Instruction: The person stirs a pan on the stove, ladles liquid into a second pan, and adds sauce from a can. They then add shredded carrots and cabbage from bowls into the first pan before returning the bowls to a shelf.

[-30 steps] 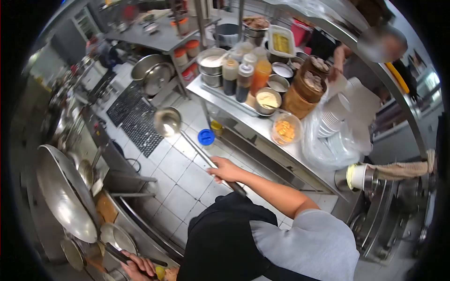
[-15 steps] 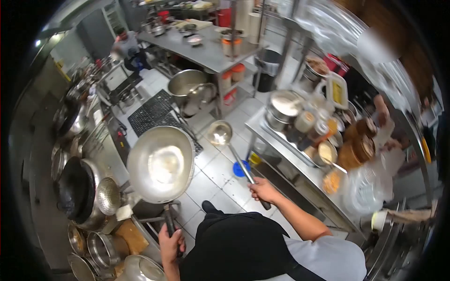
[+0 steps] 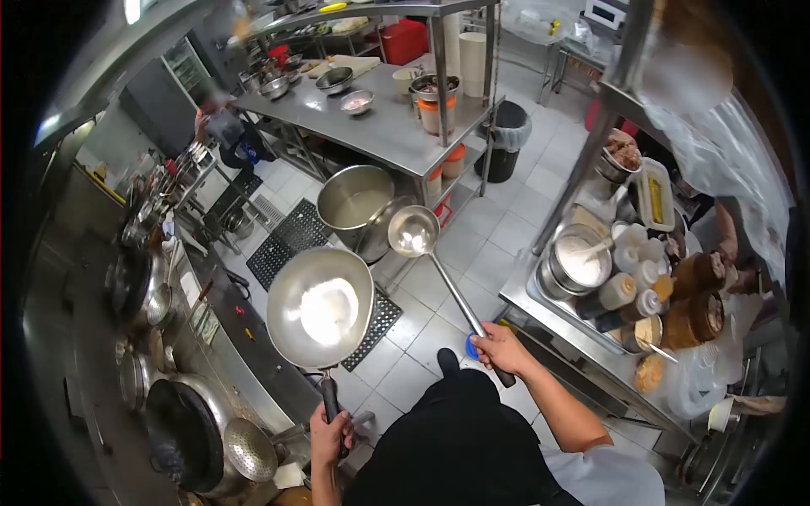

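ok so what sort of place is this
Probably a restaurant or other commercial kitchen: a big wok in the left hand, a cluster of squeeze bottles off to the right, and a long metal table ahead all suggest it.

Wok (image 3: 321, 309) left of ladle (image 3: 414, 233), bottles (image 3: 618, 291) right

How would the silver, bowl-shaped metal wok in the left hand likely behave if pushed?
The silver, bowl-shaped metal wok would probably be stiff, being metal. It may twist or dip, since the left hand holds it only by the dark handle at one end. Set down, it could rock, given its curved sides.
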### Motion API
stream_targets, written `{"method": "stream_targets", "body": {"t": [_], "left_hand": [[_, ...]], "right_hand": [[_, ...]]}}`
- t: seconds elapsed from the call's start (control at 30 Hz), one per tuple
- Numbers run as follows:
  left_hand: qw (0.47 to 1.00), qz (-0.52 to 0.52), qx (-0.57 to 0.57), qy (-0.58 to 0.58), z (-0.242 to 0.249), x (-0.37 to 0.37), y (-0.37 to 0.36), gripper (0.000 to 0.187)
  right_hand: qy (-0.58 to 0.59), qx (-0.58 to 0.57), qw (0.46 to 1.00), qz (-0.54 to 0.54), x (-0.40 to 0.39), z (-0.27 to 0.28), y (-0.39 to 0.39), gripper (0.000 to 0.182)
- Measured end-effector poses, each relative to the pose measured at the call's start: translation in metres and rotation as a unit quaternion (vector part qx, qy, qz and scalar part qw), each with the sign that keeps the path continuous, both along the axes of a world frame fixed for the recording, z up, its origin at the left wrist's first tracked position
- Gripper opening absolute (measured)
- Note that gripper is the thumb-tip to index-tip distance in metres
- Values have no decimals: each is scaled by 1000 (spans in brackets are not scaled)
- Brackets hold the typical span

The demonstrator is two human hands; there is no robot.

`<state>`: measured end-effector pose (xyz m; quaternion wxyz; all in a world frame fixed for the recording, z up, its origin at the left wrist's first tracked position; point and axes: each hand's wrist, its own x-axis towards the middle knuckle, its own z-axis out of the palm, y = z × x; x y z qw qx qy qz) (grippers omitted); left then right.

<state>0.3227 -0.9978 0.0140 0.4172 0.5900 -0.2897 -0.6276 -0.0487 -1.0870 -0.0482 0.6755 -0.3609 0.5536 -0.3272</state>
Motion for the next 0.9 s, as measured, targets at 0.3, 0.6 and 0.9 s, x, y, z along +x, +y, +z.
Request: {"method": "stream_targets", "body": {"t": [0.3,0.6,0.9], "left_hand": [[982,93,-108,-122,-1,9,-134,21],[989,111,96,-19,-94,72,-244,18],[987,25,150,-58,-146,153,-318,14]], "right_hand": [[-61,-78,994,34,29,25,-172,21],[371,-188,894,167,74,-57,-336,25],[595,-167,738,273,163,-97,-489,24]]}}
